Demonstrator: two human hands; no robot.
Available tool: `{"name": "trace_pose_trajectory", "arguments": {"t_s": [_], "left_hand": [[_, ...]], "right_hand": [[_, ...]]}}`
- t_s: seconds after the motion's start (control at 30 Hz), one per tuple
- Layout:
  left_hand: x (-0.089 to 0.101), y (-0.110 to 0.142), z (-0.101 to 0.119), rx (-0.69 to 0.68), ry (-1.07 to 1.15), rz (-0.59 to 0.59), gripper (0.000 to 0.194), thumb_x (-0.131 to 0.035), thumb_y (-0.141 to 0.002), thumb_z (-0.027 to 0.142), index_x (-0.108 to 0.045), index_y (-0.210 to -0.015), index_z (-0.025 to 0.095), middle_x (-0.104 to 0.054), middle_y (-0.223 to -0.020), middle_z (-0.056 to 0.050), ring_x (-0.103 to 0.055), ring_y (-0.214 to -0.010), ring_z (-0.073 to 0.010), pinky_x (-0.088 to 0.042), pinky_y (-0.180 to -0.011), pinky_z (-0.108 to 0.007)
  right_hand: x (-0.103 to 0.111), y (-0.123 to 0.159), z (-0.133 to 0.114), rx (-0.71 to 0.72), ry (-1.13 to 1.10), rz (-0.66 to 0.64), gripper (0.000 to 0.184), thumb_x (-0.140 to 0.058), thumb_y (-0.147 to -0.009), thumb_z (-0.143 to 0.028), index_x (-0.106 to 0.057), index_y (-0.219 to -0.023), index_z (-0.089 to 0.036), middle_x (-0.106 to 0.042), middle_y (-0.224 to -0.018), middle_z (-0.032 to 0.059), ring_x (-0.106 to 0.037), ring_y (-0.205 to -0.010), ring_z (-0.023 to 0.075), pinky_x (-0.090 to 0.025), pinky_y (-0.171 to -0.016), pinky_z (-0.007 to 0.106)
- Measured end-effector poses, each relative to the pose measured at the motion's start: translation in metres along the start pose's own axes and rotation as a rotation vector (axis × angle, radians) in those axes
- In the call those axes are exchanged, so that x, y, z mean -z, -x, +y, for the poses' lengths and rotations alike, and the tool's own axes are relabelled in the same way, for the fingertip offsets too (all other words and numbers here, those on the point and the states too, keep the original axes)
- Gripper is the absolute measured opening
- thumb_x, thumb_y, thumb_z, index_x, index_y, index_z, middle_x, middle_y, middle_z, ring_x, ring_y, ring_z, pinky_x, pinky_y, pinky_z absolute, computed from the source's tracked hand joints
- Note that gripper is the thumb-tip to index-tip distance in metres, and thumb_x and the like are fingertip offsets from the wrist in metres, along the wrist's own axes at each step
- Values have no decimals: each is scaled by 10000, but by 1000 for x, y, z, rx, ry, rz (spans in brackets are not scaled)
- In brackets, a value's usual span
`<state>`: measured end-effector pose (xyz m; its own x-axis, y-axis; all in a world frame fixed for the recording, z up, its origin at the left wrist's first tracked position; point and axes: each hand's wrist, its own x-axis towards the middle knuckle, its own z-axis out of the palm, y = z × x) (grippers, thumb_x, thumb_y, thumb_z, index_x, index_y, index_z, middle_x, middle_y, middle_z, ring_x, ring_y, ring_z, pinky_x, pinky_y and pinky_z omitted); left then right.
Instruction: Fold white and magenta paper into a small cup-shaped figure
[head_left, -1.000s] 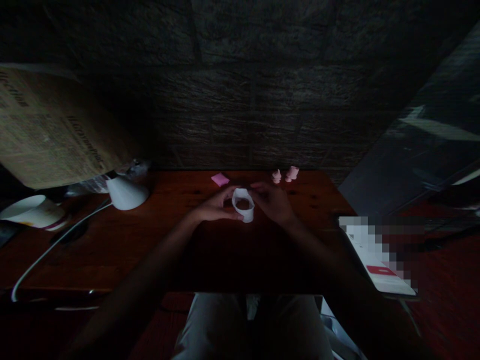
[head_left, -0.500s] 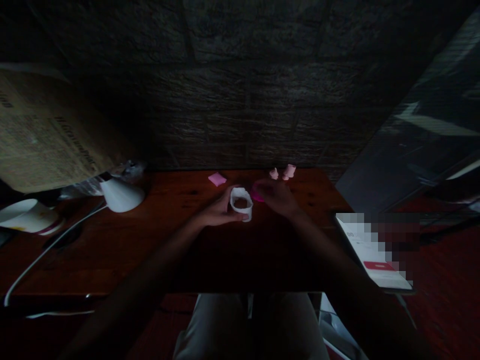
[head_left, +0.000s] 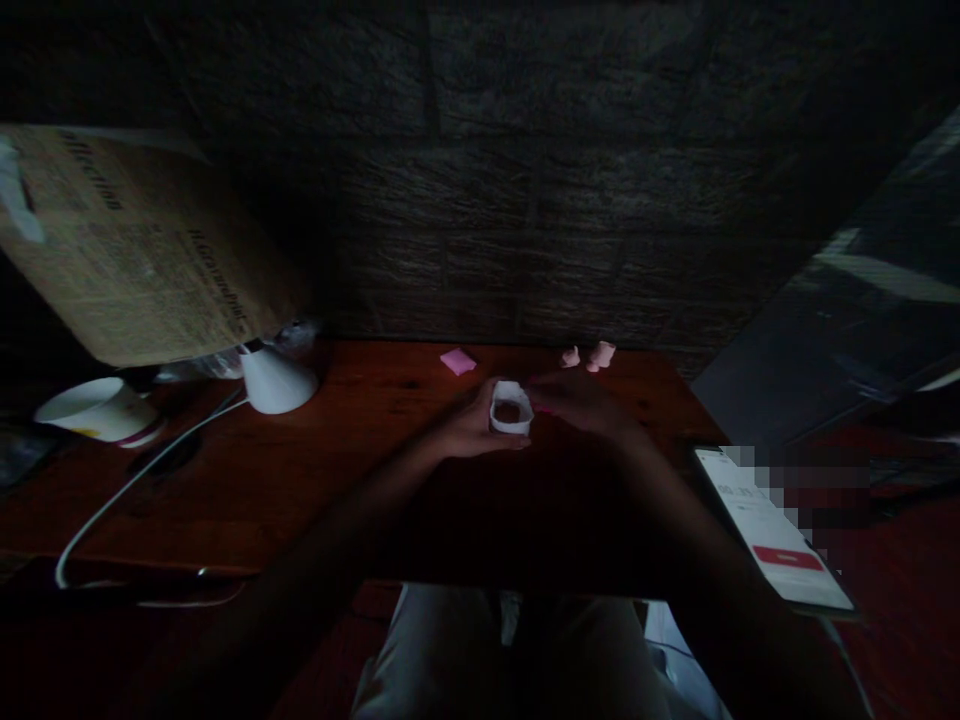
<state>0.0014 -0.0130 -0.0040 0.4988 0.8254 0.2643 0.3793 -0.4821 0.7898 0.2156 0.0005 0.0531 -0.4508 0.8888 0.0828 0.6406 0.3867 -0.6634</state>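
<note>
A small white paper-like cup (head_left: 510, 427) with something brown inside is held over the wooden table by my left hand (head_left: 474, 427), its fingers and thumb wrapped around the side. Close against the cup's right side, my right hand (head_left: 583, 402) is closed on a magenta piece (head_left: 541, 409), mostly hidden by the fingers; its kind is unclear in the dim light. Beyond the hands lies a flat pink square (head_left: 458, 361). Two small pale pink shaped pieces (head_left: 601, 355) stand near the wall, behind my right hand.
On the left of the table (head_left: 360, 420) are a white cone-shaped lamp base (head_left: 279, 382) with a cable, a paper cup (head_left: 97, 410) and a large brown paper bag (head_left: 150, 260). A lit phone (head_left: 787, 550) rests at the right edge. A stone wall (head_left: 465, 200) rises behind.
The magenta piece in my right hand is now right beside the white cup and less visible. The whole view has shifted, so things appear further right.
</note>
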Motion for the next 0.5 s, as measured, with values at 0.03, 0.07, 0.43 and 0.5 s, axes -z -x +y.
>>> {"name": "trace_pose_trajectory", "arguments": {"t_s": [0.03,0.07,0.43,0.5], "left_hand": [[-1,0,0,2,-3,2,808,-843,-688,442,-429,-1330,179,-543,-1337,-151,-524,-1278,-341,-409,-1095,-518],[-2,0,1,7,-11,7,806,-844,-688,446,-431,-1327,180,-555,-1321,-150,-531,-1270,-343,-418,-1085,-522],[-3,0,10,57,-117,15,831,-837,-694,473,-441,-1358,167,-553,-1358,-179,-531,-1293,-371,-403,-1101,-516],[-4,0,9,64,-130,15,821,-820,-706,497,-435,-1360,183,-560,-1353,-173,-538,-1280,-372,-408,-1089,-528]], "right_hand": [[0,1,-3,-13,30,21,301,-536,-940,-343,-746,-803,-175,-746,-757,25,-671,-698,159,-470,-630,240],[-2,3,-6,-25,61,46,326,-525,-948,-357,-743,-789,-173,-733,-727,25,-657,-668,153,-451,-609,240],[-18,-1,-23,-173,456,181,280,-544,-916,-296,-814,-878,-229,-783,-835,73,-699,-731,209,-465,-651,297],[-19,-1,-24,-174,516,202,296,-528,-921,-301,-817,-896,-242,-785,-852,79,-703,-742,216,-470,-644,303]]}}
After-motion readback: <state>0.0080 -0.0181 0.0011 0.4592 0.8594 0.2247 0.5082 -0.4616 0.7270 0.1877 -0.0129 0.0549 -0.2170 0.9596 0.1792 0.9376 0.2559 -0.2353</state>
